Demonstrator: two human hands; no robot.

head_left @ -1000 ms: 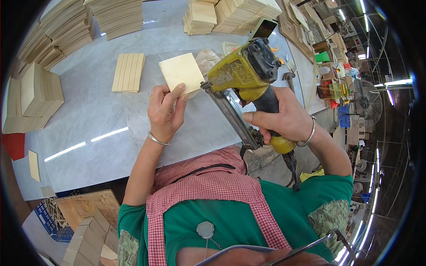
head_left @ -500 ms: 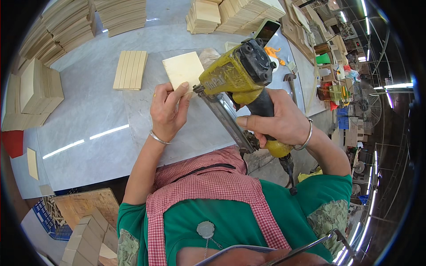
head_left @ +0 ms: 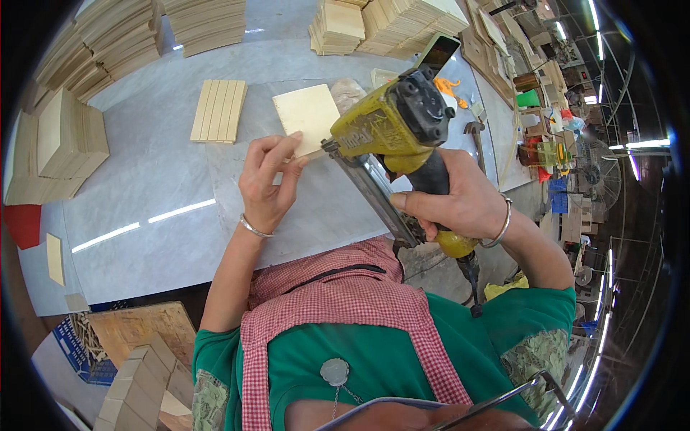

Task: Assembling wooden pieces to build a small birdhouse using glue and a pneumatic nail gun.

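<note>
My right hand (head_left: 445,194) is wrapped round the black handle of a yellow nail gun (head_left: 384,126), its thumb lying along the grip. The gun's nose rests at or just over the right edge of a pale square wooden board (head_left: 307,115); exact contact cannot be made out. At the board's near left corner, my left hand (head_left: 269,176) pinches it between thumb and fingers. To the left, a separate set of narrow wooden strips (head_left: 219,111) lies side by side on the grey table (head_left: 144,187).
Stacks of thin boards (head_left: 208,25) line the table's far side, with more boards (head_left: 68,136) at the left. A phone (head_left: 438,52), an orange object (head_left: 447,87) and a hammer (head_left: 476,136) lie beyond the gun. An air hose fitting (head_left: 468,269) hangs from its handle.
The whole view has shifted slightly to the right. My left fingers have shifted a little on the board's corner; my right hand keeps its hold on the nail gun.
</note>
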